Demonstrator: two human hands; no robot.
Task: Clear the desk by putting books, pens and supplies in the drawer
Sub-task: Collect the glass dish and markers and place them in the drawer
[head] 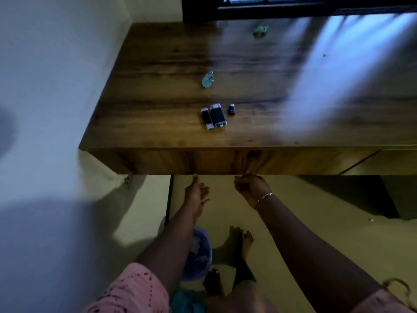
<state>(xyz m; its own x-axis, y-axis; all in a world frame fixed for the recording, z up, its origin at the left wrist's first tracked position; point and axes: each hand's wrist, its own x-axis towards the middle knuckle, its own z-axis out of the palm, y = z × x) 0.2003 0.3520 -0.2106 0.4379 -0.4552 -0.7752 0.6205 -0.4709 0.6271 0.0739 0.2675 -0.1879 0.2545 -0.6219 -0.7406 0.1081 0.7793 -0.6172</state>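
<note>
Two flash drives are lying side by side near the surface's front edge, with a small black cap just beside them. A teal scrap is sitting farther back, a green wad near the back edge. The drawer front is sitting flush under the front edge. The left hand is reaching up, fingers mostly straight — one tip touching the front's lower rim. The right hand is resting against that rim, fingers curled — whether gripping, I cannot tell.
</note>
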